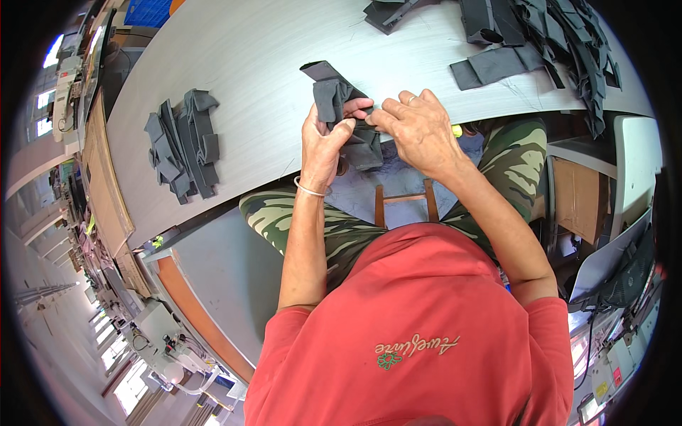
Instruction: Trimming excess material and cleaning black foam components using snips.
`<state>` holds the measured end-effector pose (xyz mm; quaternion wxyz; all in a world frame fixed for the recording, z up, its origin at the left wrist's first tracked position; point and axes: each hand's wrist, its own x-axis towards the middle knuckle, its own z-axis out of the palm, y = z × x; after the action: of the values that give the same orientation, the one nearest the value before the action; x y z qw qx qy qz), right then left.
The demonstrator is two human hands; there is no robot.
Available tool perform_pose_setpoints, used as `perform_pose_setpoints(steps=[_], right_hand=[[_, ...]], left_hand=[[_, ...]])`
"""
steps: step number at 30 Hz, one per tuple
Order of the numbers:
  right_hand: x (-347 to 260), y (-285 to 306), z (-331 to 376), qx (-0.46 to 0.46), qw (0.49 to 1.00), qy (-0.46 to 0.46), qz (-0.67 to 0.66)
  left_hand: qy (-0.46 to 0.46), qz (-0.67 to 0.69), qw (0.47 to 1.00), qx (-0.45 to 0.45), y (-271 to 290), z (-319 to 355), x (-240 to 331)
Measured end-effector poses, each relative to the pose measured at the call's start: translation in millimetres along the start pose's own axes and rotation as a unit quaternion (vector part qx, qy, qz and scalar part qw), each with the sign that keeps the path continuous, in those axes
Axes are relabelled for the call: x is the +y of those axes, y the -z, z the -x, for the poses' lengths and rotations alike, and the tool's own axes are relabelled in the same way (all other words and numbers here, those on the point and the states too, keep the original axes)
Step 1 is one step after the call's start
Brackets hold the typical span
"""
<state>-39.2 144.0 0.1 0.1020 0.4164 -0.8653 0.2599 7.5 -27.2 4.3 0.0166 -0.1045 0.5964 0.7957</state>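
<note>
A dark grey strip of sewn fabric (pixel 330 99) is bunched in my left hand (pixel 325 140), with its fingers and thumb closed round it. One end of the strip stands up over the table; the other hangs past the table's front edge. My right hand (pixel 420 128) is at the strip's right side, thumb and forefinger pinched together at its edge. Whatever lies between those fingertips is too small to make out. A ring is on the right hand and a pale bangle on the left wrist.
On the pale table (pixel 249 92), a small pile of grey fabric pieces (pixel 186 145) lies at the left. A larger heap of similar pieces (pixel 568 42) is at the far right, partly draping over the edge. A wooden stool (pixel 406 202) shows below, and a cardboard box (pixel 577 199) sits right of my legs.
</note>
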Motion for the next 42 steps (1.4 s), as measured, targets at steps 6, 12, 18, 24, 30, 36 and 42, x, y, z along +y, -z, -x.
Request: perform_pose_setpoints(steps=[6, 12, 18, 24, 30, 36, 42], right_hand=[[0, -1, 0, 0.008, 1.0, 0.01, -0.003], [-2, -1, -1, 0.008, 1.0, 0.017, -0.013], [2, -2, -1, -0.016, 0.999, 0.022, -0.025], [3, -2, -3, 0.009, 0.999, 0.022, -0.035], [-8, 15, 4, -0.03, 0.957, -0.131, -0.258], [-18, 33, 11, 0.0, 0.781, -0.265, -0.566], [-35, 37, 0, 0.035, 0.793, -0.238, -0.56]], left_hand=[[0.002, -0.001, 1.0, 0.005, -1, 1, 2], [0.002, -0.005, 1.0, 0.003, 0, 2, 1], [0.005, -0.001, 1.0, 0.007, 0, 1, 0], [0.002, 0.005, 1.0, 0.004, -1, -1, 2], [0.001, 0.087, 0.996, 0.015, 10, 14, -4], [0.037, 0.301, 0.953, -0.022, 22, 41, -4], [0.043, 0.392, 0.919, -0.02, 8, 59, 1]])
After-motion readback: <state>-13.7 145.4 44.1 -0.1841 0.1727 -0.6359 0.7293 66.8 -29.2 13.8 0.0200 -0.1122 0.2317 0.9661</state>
